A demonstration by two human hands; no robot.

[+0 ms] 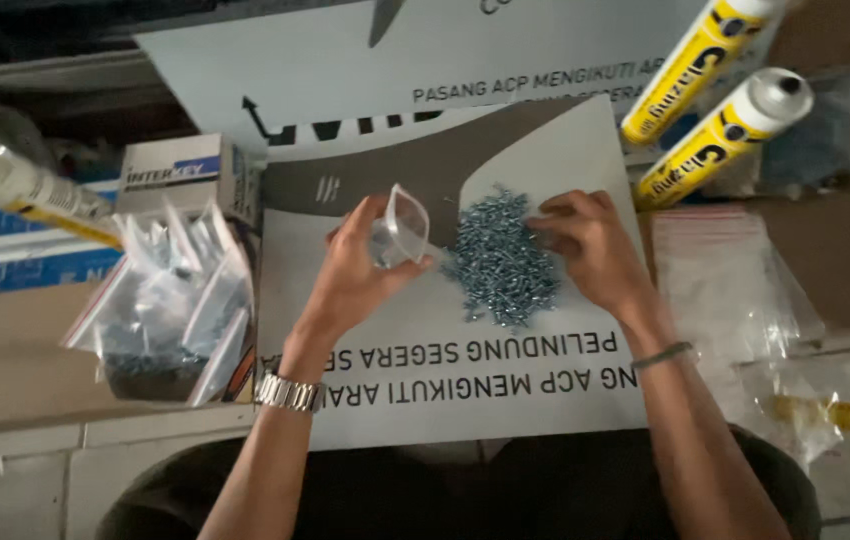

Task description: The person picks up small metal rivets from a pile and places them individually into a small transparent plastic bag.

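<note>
In the head view, the left hand (357, 262) holds a small clear plastic bag (400, 228) open, pinched between thumb and fingers, just left of a pile of silvery screws (498, 262) on a white printed sheet (465, 385). The right hand (590, 245) rests on the pile's right edge, fingers curled, perhaps gripping screws. Left lie filled bags (170, 300); far right, 2 yellow tubes (715, 95).

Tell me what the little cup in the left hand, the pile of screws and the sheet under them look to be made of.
Small cup: clear thin plastic by the look, since the left hand shows through its wall.
Pile of screws: metal, probably bright plated steel, with silvery glints.
Printed sheet: a stiff, flat, matte white panel; whether card, plastic or coated metal cannot be told.
</note>
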